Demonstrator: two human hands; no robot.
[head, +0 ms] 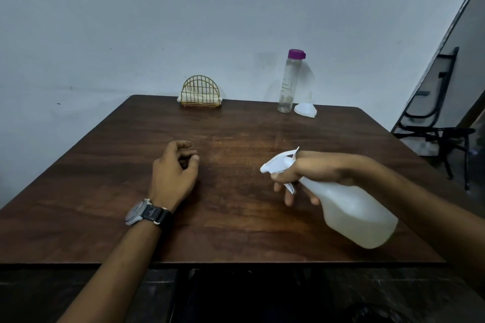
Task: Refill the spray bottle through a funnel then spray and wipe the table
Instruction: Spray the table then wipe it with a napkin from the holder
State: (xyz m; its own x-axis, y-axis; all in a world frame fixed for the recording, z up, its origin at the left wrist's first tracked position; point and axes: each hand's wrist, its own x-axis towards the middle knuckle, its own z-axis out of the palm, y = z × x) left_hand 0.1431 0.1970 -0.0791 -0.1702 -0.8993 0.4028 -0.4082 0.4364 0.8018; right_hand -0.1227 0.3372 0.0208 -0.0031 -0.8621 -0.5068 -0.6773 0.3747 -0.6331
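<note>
1. Spraying looks to be the step in hand, so start from the left: the left hand (175, 170) rests on the table (105, 217) left of centre, empty, its fingers loosely curled toward the thumb and pinching nothing. A watch (147, 214) sits on that wrist. It would do well to lift this hand clear of the mist, ready to fetch something to wipe with.

2. At the middle of the far edge stands a gold wire holder (200, 94) with white napkins in it, well apart from both hands. These are probably the wiping material.

3. Near the far right corner a clear bottle (288, 84) with a purple cap stands upright and shut, seemingly almost empty. The white funnel (305, 109) lies just beside it, mouth down on the wood. By that, the refill seems finished.

4. Toward the near right corner the right hand (309, 173) holds the spray bottle (349, 207) off the surface, tilted, nozzle pointing left and slightly down at the middle of the table. The thumb wraps the neck; the fingers are spread around the trigger, which does not look squeezed.

5. To spray well: keep the nozzle aimed low at the bare wood, squeeze the trigger fully, and sweep across so the mist covers evenly without pooling.
</note>
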